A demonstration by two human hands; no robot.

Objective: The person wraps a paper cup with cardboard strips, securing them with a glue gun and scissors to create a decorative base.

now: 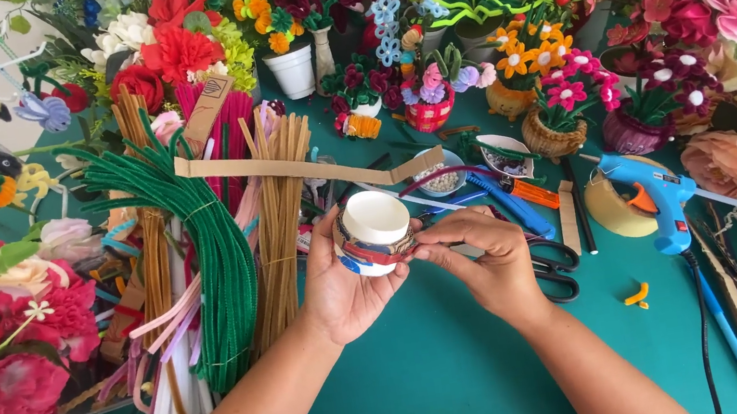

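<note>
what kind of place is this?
Likely a home craft table for making pipe-cleaner flowers. Bundles of pipe cleaners lie on the green table, a blue glue gun sits on the right, and finished flowers crowd the edges. Both hands hold a small white cup.

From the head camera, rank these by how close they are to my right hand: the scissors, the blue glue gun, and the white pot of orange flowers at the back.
From the right hand:
1. Scissors, just to its right, next to the wrist.
2. Blue glue gun, farther right on the table.
3. White pot, far back and left among the flowers.
</note>
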